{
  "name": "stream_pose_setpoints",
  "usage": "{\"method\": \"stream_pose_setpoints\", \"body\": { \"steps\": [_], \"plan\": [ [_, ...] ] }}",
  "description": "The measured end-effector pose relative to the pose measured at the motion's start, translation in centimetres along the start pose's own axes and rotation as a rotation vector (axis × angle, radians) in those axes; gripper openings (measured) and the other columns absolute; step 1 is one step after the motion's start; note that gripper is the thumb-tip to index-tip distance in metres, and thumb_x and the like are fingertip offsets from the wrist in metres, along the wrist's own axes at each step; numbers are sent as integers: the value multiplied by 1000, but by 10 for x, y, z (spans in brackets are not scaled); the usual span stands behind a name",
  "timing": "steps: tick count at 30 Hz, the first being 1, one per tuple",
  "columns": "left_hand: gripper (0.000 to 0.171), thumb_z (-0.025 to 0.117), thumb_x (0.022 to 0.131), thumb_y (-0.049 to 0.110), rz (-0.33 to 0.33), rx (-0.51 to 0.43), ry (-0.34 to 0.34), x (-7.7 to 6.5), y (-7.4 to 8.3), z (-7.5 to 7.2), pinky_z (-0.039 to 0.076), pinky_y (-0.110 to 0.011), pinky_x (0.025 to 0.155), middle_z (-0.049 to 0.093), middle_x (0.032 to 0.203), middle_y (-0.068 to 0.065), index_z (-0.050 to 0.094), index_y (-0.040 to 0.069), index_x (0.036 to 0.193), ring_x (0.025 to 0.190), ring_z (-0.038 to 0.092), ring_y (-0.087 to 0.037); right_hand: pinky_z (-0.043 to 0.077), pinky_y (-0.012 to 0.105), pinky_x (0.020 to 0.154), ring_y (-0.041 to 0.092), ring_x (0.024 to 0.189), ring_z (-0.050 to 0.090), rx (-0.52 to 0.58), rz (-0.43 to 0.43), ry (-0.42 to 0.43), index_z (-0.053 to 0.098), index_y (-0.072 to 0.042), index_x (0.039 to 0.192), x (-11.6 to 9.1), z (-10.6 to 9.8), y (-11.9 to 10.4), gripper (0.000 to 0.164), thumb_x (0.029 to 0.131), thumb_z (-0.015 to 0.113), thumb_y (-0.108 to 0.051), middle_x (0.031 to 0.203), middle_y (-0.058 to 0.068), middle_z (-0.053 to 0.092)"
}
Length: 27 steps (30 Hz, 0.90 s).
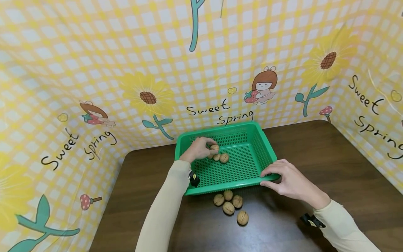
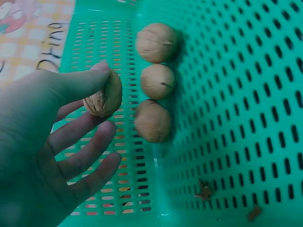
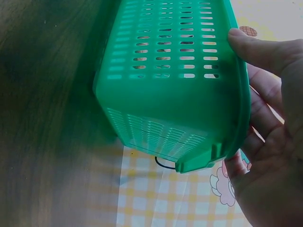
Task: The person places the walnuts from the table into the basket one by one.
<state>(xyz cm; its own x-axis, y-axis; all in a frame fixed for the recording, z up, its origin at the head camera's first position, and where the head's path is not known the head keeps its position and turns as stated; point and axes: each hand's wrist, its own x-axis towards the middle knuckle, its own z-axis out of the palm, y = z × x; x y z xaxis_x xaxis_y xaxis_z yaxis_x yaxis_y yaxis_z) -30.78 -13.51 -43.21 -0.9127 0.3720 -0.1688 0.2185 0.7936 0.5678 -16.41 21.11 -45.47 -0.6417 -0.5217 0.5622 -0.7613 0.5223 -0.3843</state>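
Observation:
Inside the green plastic basket point(image 1: 242, 166), my left hand point(image 1: 199, 148) pinches a walnut point(image 2: 107, 97) between thumb and fingers. Beside it in the left wrist view, three more walnuts point(image 2: 157, 82) lie in a row along the bottom edge of the slotted side wall. My right hand point(image 1: 291, 180) grips the rim at the basket's near right corner; its thumb point(image 3: 251, 45) presses the outside of the rim in the right wrist view and the other fingers reach round the far side. Several walnuts point(image 1: 228, 208) sit on the table just in front of the basket.
Small brown shell bits point(image 2: 204, 191) lie on the basket's floor. A dark wooden table point(image 1: 151, 196) carries everything, and a yellow checked cloth point(image 1: 189, 80) with printed flowers hangs behind it and at both sides.

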Motion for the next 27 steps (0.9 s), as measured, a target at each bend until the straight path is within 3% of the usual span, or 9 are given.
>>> {"method": "stream_pose_setpoints", "body": {
  "steps": [7, 14, 27],
  "plan": [
    [46, 74, 103, 33, -15, 5, -31, 6, -1, 9, 56, -49, 107, 66, 148, -5, 67, 17, 146, 119, 70, -25, 47, 36, 94, 5, 90, 70, -2, -1, -5, 81, -29, 95, 0, 0, -1, 27, 78, 95, -13, 94, -22, 77],
    [45, 75, 102, 35, -53, 1, -22, 14, -3, 8, 54, -50, 110, 66, 146, -4, 69, 20, 144, 135, 61, -28, 47, 33, 92, 6, 89, 70, -10, -6, 8, 81, -28, 95, 0, 1, -1, 28, 77, 96, -12, 94, -22, 77],
    [42, 74, 103, 35, -58, -31, -47, 21, -9, 4, 55, -48, 109, 69, 141, -8, 70, 17, 141, 131, 64, -29, 46, 34, 94, 7, 90, 70, -10, 4, 9, 80, -30, 95, 0, 1, -1, 29, 77, 96, -12, 94, -22, 77]
  ]
}}
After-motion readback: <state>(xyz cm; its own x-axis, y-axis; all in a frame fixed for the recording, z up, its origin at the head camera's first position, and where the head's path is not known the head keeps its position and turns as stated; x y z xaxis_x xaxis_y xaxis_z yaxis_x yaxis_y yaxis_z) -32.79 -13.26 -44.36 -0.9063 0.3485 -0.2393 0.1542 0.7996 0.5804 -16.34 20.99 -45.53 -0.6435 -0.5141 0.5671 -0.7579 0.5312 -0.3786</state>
